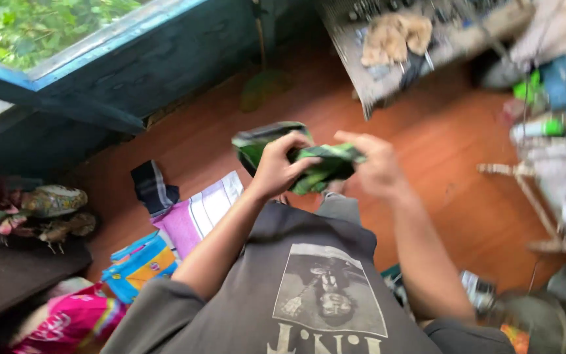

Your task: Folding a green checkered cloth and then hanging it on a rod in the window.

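Looking down from the head camera, I see two bare hands raised in front of a grey printed T-shirt point(309, 288), both gripping one crumpled green and black cloth point(309, 162) held in the air above the middle of a reddish-brown wooden floor point(453, 164). My left hand point(278, 167) is curled closed around the cloth's left and middle part, with a loose flap rising above the knuckles. My right hand point(376, 164) is closed on the cloth's right end, fingers pinching it from above. The two hands sit just beside each other, joined by the cloth. On the floor to the left I count four separate items: one dark checked cloth point(154, 187), one pink and white striped cloth point(199, 213) touching it, one blue and yellow packet point(140, 261) lower down, and one bright pink bag point(73, 324) at the bottom edge. Along the left edge stands one dark shelf point(14, 269) with patterned bundles on it. A blue window frame point(93, 49) runs across the upper left, with green leaves outside. At the top, one grey board point(361, 72) carries a tan rag point(394, 34). The right edge is crowded and blurred; I cannot tell those things apart. The widest bare floor lies between the hands and the right-hand clutter.
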